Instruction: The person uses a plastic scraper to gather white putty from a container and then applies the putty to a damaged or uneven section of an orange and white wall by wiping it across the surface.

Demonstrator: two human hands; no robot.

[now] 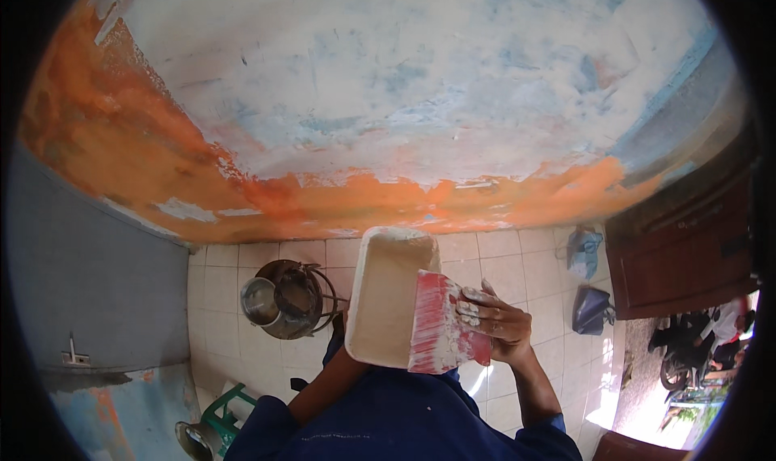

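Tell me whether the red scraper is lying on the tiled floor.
No, the right hand holds the red scraper over the right side of the white tray.

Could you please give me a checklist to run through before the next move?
1. Wide, flat red scraper held in the right hand: ok.
2. Scraper clean: not ok, whitish smears on it.
3. Beige paste in the whitish rectangular plastic tray: ok, depth unclear.
4. Left hand's grip on the tray: cannot tell, hidden.
5. Patchy white, blue and orange wall evenly covered: not ok, orange shows low down.
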